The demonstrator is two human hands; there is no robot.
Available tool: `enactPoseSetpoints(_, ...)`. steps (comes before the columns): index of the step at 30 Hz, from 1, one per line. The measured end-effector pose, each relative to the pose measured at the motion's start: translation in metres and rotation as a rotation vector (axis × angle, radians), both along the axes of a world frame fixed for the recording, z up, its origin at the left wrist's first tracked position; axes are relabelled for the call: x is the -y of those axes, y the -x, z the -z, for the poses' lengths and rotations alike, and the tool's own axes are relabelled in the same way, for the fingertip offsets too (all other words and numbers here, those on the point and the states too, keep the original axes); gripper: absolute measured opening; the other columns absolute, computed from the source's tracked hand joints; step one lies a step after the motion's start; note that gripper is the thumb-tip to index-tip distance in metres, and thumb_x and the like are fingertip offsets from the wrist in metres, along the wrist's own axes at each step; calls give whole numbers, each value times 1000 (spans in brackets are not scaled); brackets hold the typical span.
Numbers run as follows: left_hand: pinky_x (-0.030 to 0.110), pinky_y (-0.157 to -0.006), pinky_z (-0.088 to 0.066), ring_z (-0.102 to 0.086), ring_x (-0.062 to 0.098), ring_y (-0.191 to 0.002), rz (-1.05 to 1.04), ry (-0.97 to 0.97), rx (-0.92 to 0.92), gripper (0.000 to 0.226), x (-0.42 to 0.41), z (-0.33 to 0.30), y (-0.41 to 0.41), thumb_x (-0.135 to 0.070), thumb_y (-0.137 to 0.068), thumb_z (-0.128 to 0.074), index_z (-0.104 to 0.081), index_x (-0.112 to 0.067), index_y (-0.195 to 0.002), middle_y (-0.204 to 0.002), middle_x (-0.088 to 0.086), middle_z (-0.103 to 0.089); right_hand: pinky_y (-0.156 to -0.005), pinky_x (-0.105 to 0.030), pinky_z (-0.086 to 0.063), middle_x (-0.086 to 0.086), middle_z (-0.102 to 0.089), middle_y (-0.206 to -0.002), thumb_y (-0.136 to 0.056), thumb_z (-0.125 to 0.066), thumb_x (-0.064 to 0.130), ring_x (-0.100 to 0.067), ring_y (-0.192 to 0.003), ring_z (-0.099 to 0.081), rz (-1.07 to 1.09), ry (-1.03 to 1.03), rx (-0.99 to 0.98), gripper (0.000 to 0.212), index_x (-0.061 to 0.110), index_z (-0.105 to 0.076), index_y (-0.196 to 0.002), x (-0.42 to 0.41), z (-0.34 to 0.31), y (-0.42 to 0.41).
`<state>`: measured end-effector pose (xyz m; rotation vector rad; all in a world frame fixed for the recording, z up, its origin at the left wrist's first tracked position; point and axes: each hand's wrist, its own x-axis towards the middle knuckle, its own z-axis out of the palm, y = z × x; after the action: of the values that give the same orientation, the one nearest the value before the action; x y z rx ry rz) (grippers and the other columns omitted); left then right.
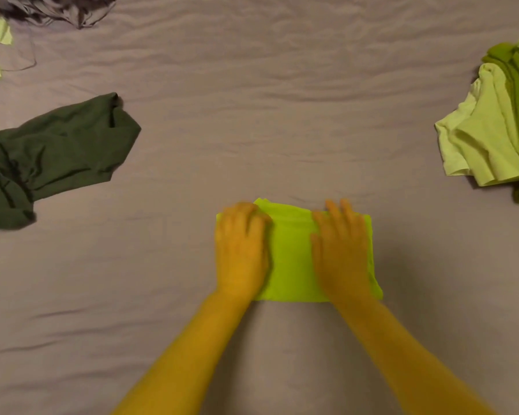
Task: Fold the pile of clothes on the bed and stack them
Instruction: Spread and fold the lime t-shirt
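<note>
A bright lime-green garment (pixel 291 253) lies folded into a small rectangle on the bed, near the middle front. My left hand (pixel 240 247) lies on its left side, fingers bent at the far edge. My right hand (pixel 340 247) presses flat on its right side with fingers straight. At the right edge sits a stack of pale and olive green clothes (pixel 492 127). A dark green garment (pixel 51 157) lies crumpled at the left.
The bed is covered by a wrinkled mauve sheet (pixel 252 100). A grey patterned cloth (pixel 57 7) and a pale garment with lime trim (pixel 0 40) lie at the far left corner.
</note>
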<state>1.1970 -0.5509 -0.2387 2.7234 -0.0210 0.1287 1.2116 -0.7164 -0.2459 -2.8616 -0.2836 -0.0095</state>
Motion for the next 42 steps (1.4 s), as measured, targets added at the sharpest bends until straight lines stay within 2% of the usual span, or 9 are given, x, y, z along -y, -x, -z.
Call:
enactPoseSetpoints(3,63,-98,-40,-54,38,-120,171,-114,-96,38,19,20,26,-28,-90,-44,-68,-11,-114,-123,13,-63,-94,-64,-38,-14,-54,-134,-89,-35,42,-41,-123,-49,-111,186,-119,50,19,-59,-126,-12,14,21)
enactPoseSetpoints(6,66,-107,-23,-31,35,-138,140,-326,-196,58,4,49,38,-53,-93,-32,-45,-23,-140,-148,6,-40,-101,-65,-29,-13,-46,-142,-90,-32,52,-40,-131,-40,-187,243,-108,54,26,-51,-134,6,38,20)
enactPoseSetpoints(13,70,-106,-18,-23,37,-141,32,-297,-230,63,5,60,36,-62,-90,-33,-37,-28,-144,-153,11,-29,-102,-63,-32,-13,-44,-144,-94,-34,44,-40,-132,-39,-174,212,-18,50,21,-49,-137,18,49,11)
enactPoseSetpoints(17,59,-111,-11,-7,36,-145,-299,-125,-398,77,17,41,33,-68,-85,-43,-19,-32,-149,-158,11,-5,-109,-55,-23,-23,-30,-149,-79,-59,62,-41,-138,-27,497,-55,-233,89,10,-30,-146,29,36,30)
enactPoseSetpoints(22,44,-98,-37,-43,39,-125,-787,395,-409,92,28,11,29,-41,-79,-71,-19,-13,-150,-150,21,-26,-105,-46,-29,-15,-24,-153,-82,-68,42,-36,-135,-30,573,-310,-392,94,14,-11,-151,17,12,39)
enactPoseSetpoints(25,42,-92,-44,-55,36,-115,-960,795,-451,62,18,1,30,-26,-80,-75,-48,3,-127,-127,24,-55,-101,-41,-34,-20,-36,-146,-78,-76,22,-36,-130,-39,723,-590,-507,90,3,-21,-146,22,-4,31)
enactPoseSetpoints(28,44,-85,-48,-62,35,-102,-986,954,-488,36,16,-22,42,-20,-82,-73,-63,6,-104,-109,24,-65,-93,-39,-41,-21,-56,-129,-79,-75,17,-35,-117,-54,733,-712,-647,59,0,-50,-130,30,-27,32)
enactPoseSetpoints(35,25,-80,-41,-59,27,-108,-678,829,-353,31,6,-105,93,-22,-90,-62,-58,-5,-115,-116,13,-64,-89,-37,-46,-20,-63,-118,-81,-72,12,-30,-107,-60,690,-876,-614,43,0,-58,-119,47,-108,79)
enactPoseSetpoints(42,26,-71,-36,-56,22,-94,-524,808,-207,13,-17,-192,136,-25,-95,-55,-57,-14,-101,-97,3,-61,-78,-36,-45,-9,-62,-98,-84,-68,28,-25,-90,-58,588,-876,-536,28,9,-56,-102,59,-210,124)
